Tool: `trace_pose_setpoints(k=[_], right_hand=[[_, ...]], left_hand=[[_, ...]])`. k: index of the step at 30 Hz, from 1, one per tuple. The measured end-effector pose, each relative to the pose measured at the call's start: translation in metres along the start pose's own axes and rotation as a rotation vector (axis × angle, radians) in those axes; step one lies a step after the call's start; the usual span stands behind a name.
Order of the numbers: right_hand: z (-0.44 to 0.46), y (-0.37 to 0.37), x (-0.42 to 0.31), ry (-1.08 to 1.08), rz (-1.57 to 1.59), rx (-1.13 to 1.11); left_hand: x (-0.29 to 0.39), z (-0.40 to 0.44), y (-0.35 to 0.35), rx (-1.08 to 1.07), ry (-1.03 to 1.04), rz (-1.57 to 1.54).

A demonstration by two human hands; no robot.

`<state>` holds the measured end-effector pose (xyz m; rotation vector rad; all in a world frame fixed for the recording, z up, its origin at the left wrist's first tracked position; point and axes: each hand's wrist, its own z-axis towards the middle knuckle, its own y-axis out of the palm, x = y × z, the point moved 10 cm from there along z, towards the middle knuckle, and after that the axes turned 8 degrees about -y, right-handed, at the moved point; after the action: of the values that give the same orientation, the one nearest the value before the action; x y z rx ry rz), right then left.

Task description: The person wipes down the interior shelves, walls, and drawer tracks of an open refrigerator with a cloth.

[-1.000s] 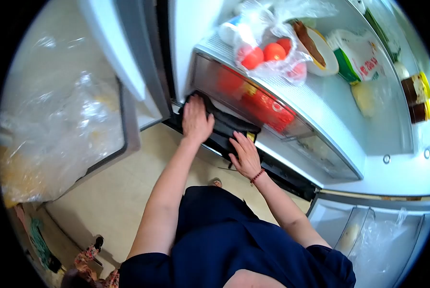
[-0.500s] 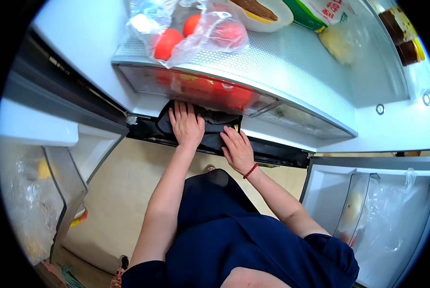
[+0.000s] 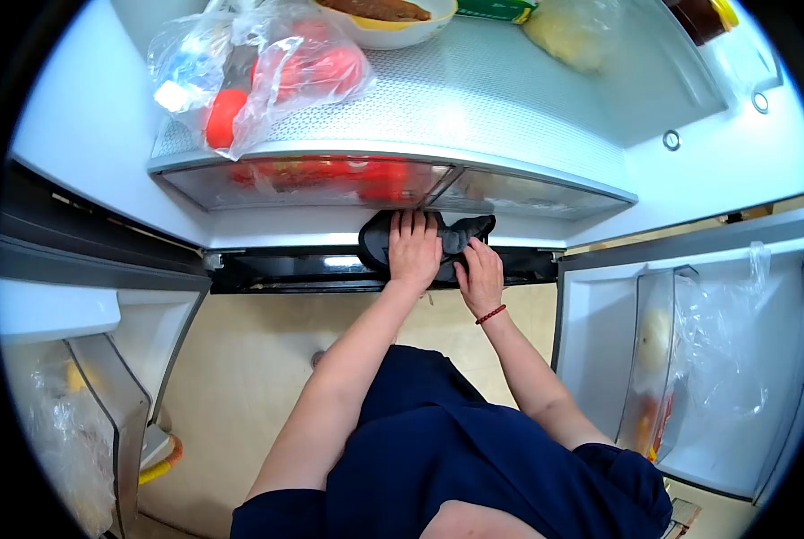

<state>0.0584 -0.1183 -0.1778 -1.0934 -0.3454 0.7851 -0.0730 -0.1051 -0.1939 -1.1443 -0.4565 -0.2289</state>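
A piece of black padded fabric (image 3: pixel 377 242) with a piped edge lies on the black front ledge of an opened fridge, partly bunched at its right end. My left hand (image 3: pixel 414 251) presses flat on it, fingers stretched out. At the bunched end, my right hand (image 3: pixel 481 277), with a red bead bracelet (image 3: pixel 490 314) on its wrist, has bent fingers and thumb on the fabric. What lies under both palms is hidden.
Clear-fronted drawers (image 3: pixel 312 180) sit just above the ledge. On the glass shelf are a plastic bag of red items (image 3: pixel 226 117) and a yellow-rimmed bowl (image 3: pixel 384 34). Opened doors stand left (image 3: pixel 141 404) and right (image 3: pixel 591 332), with bags in their racks.
Both hands and the black fabric have moved right along the ledge, and the fabric is more bunched. My right fingers are more bent. The view has also shifted.
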Motion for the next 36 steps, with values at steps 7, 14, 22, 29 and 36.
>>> trace_pose_setpoints(k=[7, 14, 22, 29, 36], right_hand=[[-0.048, 0.026, 0.082, 0.458, 0.189, -0.024], [-0.086, 0.035, 0.05, 0.883, 1.284, 0.097], [0.049, 0.023, -0.058, 0.107, 0.401, -0.062], [0.057, 0.041, -0.016, 0.09, 0.188, -0.209], [0.01, -0.01, 0.094, 0.332, -0.084, -0.04]], left_hand=[[0.062, -0.014, 0.009, -0.055, 0.319, -0.45], [0.039, -0.057, 0.013, -0.5, -0.138, -0.926], [-0.06, -0.028, -0.037, -0.035, -0.287, -0.185], [-0.009, -0.013, -0.021, -0.043, -0.04, 0.143], [0.098, 0.003, 0.03, -0.081, 0.214, 0.081]])
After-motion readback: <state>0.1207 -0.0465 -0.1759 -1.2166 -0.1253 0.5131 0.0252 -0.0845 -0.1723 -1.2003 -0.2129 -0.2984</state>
